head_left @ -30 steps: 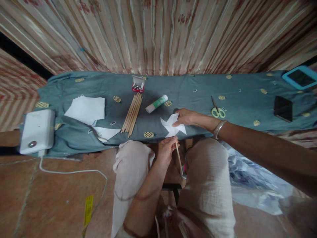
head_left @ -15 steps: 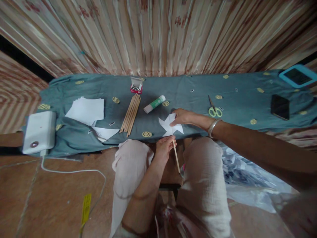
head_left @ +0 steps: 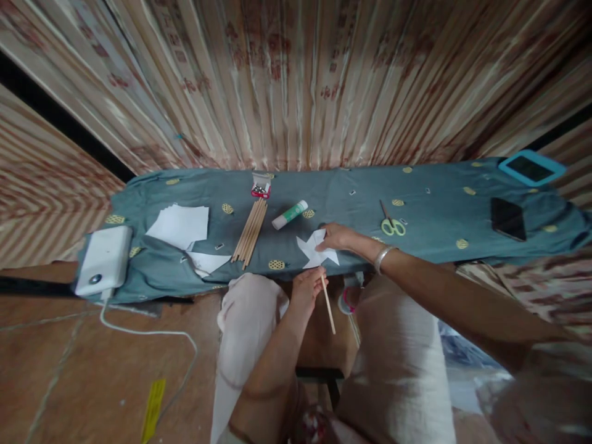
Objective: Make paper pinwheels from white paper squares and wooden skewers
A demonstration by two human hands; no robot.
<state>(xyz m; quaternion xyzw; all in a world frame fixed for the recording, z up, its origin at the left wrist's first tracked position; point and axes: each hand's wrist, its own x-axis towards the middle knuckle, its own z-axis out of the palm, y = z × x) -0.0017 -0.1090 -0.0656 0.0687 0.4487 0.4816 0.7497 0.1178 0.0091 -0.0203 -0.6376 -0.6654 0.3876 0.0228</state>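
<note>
A white paper pinwheel (head_left: 311, 249) is at the front edge of the cloth-covered surface. My right hand (head_left: 333, 237), with a bracelet on its wrist, pinches the pinwheel's right side. My left hand (head_left: 307, 288) is just below it, fingers closed around the upper end of a thin wooden stick (head_left: 329, 308), which slants down between my knees. Whether the stick's top touches the pinwheel is hidden by my fingers. Behind the pinwheel lies a green-and-white glue stick (head_left: 290, 214). Several more wooden sticks (head_left: 250, 233) lie bundled to the left.
A red box of small metal pieces (head_left: 261, 185) stands open behind the sticks. White paper sheets (head_left: 179, 223) and a white device with a cable (head_left: 104, 259) sit left. Green-handled scissors (head_left: 393, 226), a black phone (head_left: 507, 218) and a blue-framed tablet (head_left: 531, 168) lie right.
My view has tilted upward, so the surface appears lower. Both hands keep their holds on the pinwheel and the stick. My right knee has moved outward, showing more floor between my legs.
</note>
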